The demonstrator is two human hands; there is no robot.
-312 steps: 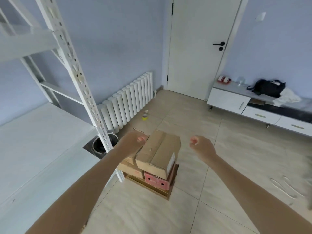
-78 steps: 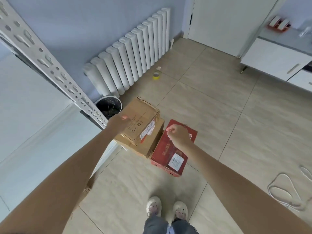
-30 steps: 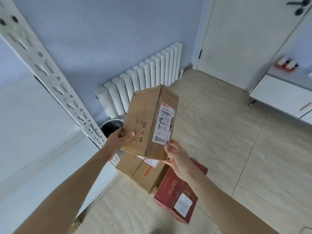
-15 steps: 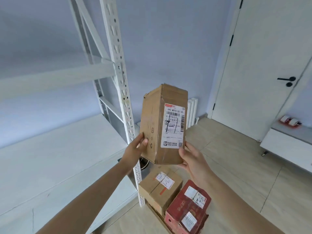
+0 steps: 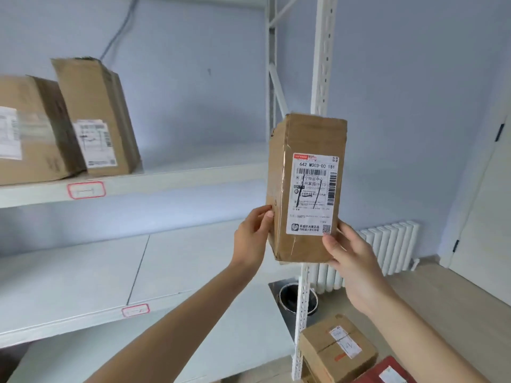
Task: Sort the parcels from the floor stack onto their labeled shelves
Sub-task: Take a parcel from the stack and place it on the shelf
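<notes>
**Two hands, one parcel held upright at the rack**

You hold a tall brown parcel (image 5: 305, 186) upright in the air, in front of the white slotted post (image 5: 320, 64) of the shelving. Your left hand (image 5: 253, 239) grips its lower left edge, thumb on the near side face. Your right hand (image 5: 351, 258) cups the lower right corner, thumb pressed just under the white shipping label (image 5: 313, 193), which faces you and bears handwritten black strokes over the print.

To your left, the upper shelf (image 5: 166, 178) carries two brown boxes: a leaning one (image 5: 96, 117) with its own label and, touching it on the left, a larger box (image 5: 30, 131) cut by the frame edge. A red-bordered tag (image 5: 86, 190) is stuck to that shelf's front edge; a second tag (image 5: 135, 310) marks the middle shelf (image 5: 83, 277) below. The writing on both is too blurred to read.

Down at lower right, a brown carton (image 5: 336, 352) and a red carton (image 5: 387, 373) sit on the floor beside the post. A white radiator (image 5: 387, 247) stands against the wall behind.
</notes>
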